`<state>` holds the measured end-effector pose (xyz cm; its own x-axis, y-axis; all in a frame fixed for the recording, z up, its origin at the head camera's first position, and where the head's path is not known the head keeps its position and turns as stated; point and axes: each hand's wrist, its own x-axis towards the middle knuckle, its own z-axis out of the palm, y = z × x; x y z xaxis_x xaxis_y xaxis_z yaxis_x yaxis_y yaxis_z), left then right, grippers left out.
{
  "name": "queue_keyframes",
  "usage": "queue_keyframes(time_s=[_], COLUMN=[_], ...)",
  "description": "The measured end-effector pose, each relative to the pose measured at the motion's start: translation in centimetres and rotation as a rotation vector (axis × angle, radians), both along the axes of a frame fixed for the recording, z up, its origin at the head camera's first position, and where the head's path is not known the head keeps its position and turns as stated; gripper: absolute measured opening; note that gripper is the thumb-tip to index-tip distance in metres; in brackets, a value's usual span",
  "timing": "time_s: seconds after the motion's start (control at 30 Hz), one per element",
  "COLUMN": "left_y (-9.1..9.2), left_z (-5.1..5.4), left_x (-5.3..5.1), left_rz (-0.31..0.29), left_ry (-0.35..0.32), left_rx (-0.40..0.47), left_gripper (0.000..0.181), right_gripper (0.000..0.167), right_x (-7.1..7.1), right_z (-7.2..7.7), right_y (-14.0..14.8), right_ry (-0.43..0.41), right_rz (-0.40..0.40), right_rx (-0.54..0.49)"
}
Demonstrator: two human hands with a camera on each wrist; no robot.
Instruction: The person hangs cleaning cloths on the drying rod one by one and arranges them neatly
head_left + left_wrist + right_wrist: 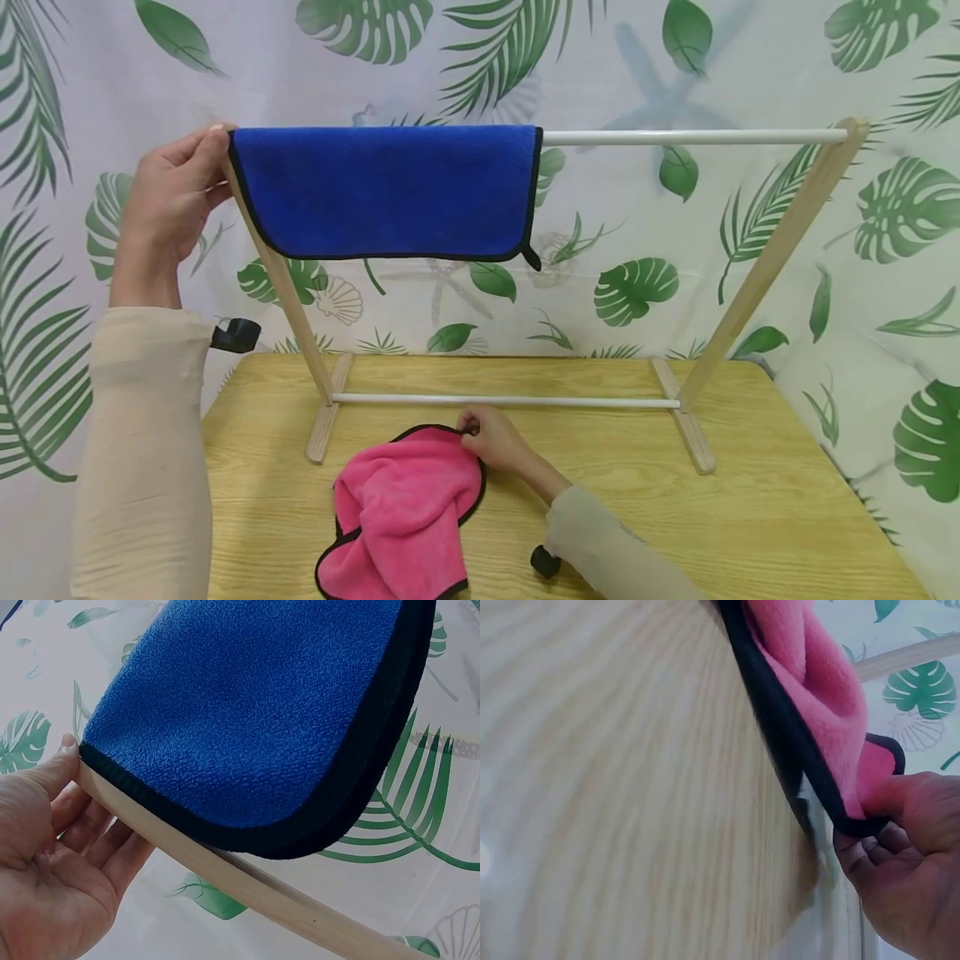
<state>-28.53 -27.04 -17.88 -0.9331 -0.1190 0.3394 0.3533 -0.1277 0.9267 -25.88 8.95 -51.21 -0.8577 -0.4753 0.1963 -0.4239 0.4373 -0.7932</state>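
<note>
A blue towel [390,192] with black edging hangs over the top white bar of a wooden rack [780,242], toward its left end. My left hand [172,187] holds the top of the rack's left post, thumb in front by the towel's corner. In the left wrist view, the fingers lie behind the wooden post [285,904]. On the table lies a crumpled pink towel [408,492], also edged in black. My right hand [495,437] pinches its upper right edge between thumb and fingers. The right wrist view shows that pinched corner of the pink towel [832,720] close up.
The rack stands on two wooden feet [693,442] at the back of the wood-grain table [765,517]. A lower white rod [510,401] joins them, just beyond my right hand. Behind hangs a leaf-patterned white cloth [637,225].
</note>
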Motion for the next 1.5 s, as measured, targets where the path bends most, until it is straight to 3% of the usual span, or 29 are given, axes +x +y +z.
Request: queue_keyframes(time_s=[0.17, 0.33, 0.77, 0.93, 1.17, 1.5], left_y=[0.1, 0.1, 0.0, -0.1, 0.0, -0.1], left_z=[0.1, 0.1, 0.0, 0.0, 0.0, 0.0], left_x=[0.0, 0.2, 0.3, 0.3, 0.2, 0.3], left_rz=[-0.021, -0.012, -0.010, -0.009, -0.003, -0.006], left_ry=[0.007, 0.006, 0.000, 0.001, 0.001, -0.009], left_rx=[0.023, 0.025, 0.018, 0.006, -0.020, -0.004], left_gripper=[0.037, 0.037, 0.036, 0.036, 0.038, 0.037], right_gripper=[0.025, 0.022, 0.022, 0.019, 0.012, 0.015], right_x=[0.6, 0.8, 2.0, 2.4, 2.5, 3.4], right_z=[0.8, 2.2, 7.6, 10.2, 13.6, 18.8], right_y=[2.0, 3.6, 6.1, 7.5, 10.6, 14.6], right_ry=[-0.063, -0.038, -0.011, 0.023, 0.131, 0.284], right_rz=[-0.020, -0.068, -0.158, -0.133, -0.087, -0.155], right_rx=[-0.052, -0.060, -0.081, -0.081, -0.097, -0.029])
